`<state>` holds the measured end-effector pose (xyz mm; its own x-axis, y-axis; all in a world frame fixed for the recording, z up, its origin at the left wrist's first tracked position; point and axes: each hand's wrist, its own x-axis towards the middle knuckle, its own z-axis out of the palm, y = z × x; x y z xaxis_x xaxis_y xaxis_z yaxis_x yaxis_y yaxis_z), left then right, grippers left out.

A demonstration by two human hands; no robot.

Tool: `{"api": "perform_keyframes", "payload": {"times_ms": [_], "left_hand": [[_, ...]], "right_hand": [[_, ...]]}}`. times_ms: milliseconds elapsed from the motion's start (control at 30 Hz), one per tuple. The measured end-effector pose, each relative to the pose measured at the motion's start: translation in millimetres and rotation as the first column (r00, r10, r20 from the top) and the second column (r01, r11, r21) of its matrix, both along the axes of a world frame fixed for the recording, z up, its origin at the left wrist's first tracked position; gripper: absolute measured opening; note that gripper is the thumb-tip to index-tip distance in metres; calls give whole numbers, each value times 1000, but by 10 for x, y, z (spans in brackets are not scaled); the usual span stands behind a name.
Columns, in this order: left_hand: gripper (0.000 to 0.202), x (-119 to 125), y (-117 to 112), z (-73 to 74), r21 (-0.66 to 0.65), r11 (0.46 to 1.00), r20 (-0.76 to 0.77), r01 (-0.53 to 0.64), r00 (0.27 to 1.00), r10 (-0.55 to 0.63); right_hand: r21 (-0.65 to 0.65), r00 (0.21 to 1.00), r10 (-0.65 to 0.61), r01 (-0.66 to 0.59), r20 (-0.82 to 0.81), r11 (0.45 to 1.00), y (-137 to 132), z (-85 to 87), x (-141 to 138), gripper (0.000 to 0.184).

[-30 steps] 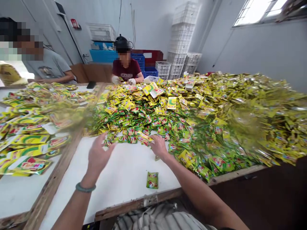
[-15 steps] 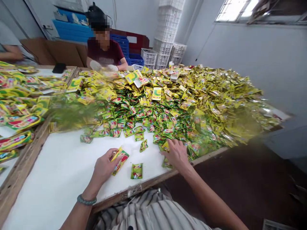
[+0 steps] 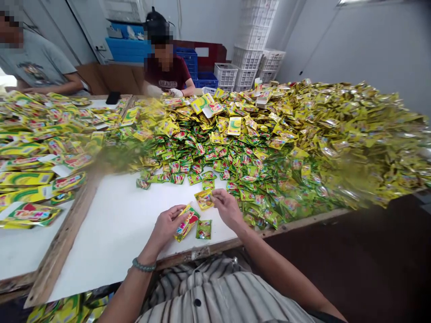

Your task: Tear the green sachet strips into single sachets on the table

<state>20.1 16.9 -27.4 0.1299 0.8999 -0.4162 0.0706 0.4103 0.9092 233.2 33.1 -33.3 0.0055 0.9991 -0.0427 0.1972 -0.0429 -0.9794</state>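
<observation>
My left hand [image 3: 165, 226] grips a small stack of green-and-yellow sachets [image 3: 186, 223] just above the white tabletop [image 3: 117, 224]. Right beside it, my right hand [image 3: 229, 207] pinches a yellow sachet [image 3: 204, 199] between thumb and fingers. One loose green sachet [image 3: 204, 229] lies flat on the table between the two hands, near the front edge. A huge heap of green and yellow sachets [image 3: 269, 143] fills the table beyond my hands and to the right.
A second table [image 3: 20, 251] on the left carries larger yellow packets [image 3: 30, 179]. Two people sit at the far side, one in a dark red shirt [image 3: 171, 78], one in grey [image 3: 37, 63]. White crates [image 3: 251, 49] and blue crates [image 3: 129, 47] stand by the back wall.
My right hand has come back from the heap with a yellow sachet and moved left toward my left hand, which still grips its stack. The view has swung left.
</observation>
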Motion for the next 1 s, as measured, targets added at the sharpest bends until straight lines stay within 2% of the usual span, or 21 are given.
{"api": "perform_keyframes", "payload": {"times_ms": [67, 133, 200, 267, 400, 500, 567, 633, 700, 767, 833, 900, 933, 1000], "left_hand": [[53, -29, -46, 4, -22, 998, 58, -56, 997, 57], [53, -66, -83, 8, -34, 995, 95, -99, 990, 102], [52, -102, -108, 14, -31, 995, 93, -97, 991, 100], [51, -122, -120, 27, -18, 998, 66, -54, 996, 55], [54, -97, -118, 84, -34, 999, 43, 14, 999, -13], [53, -67, -111, 135, -61, 998, 77, -6, 997, 11], [51, -65, -114, 150, -70, 997, 103, -19, 994, 26], [49, -75, -123, 144, -76, 997, 123, -14, 992, 24], [47, -83, -140, 125, -88, 996, 146, -2, 989, 15], [47, -79, -157, 111, -114, 993, 175, 9, 984, 11], [48, -66, -168, 112, -134, 991, 199, 14, 980, 13], [50, -55, -169, 125, -137, 991, 206, 5, 978, 24], [52, -54, -166, 133, -135, 991, 204, -6, 978, 33], [55, -67, -156, 147, -134, 990, 193, -37, 979, 62]], "right_hand": [[-28, 992, 58, -62, -115, 998, 33, -5, -103, 19], [-59, 983, 121, -130, -140, 990, 38, -19, -141, 14], [-74, 981, 167, -174, -101, 982, 25, -25, -129, 10], [-49, 982, 191, -190, 9, 981, 0, -10, -98, 6], [102, 958, 121, -152, 260, 983, -66, 67, -88, 9], [278, 952, 59, -147, 299, 949, -131, 106, -130, 16], [316, 961, 60, -147, 268, 938, -164, 104, -153, 17], [223, 976, 96, -140, 194, 965, -166, 79, -155, 12], [55, 985, 166, -169, 52, 984, -130, 41, -139, 7], [-76, 968, 222, -232, -119, 970, -71, 6, -115, 12], [-141, 944, 241, -276, -227, 951, -23, -15, -88, 20], [-172, 944, 245, -285, -219, 943, -18, -20, -63, 26], [-184, 957, 242, -270, -160, 945, -38, -21, -51, 28], [-193, 974, 213, -195, 73, 962, -121, -30, -33, 29]]}}
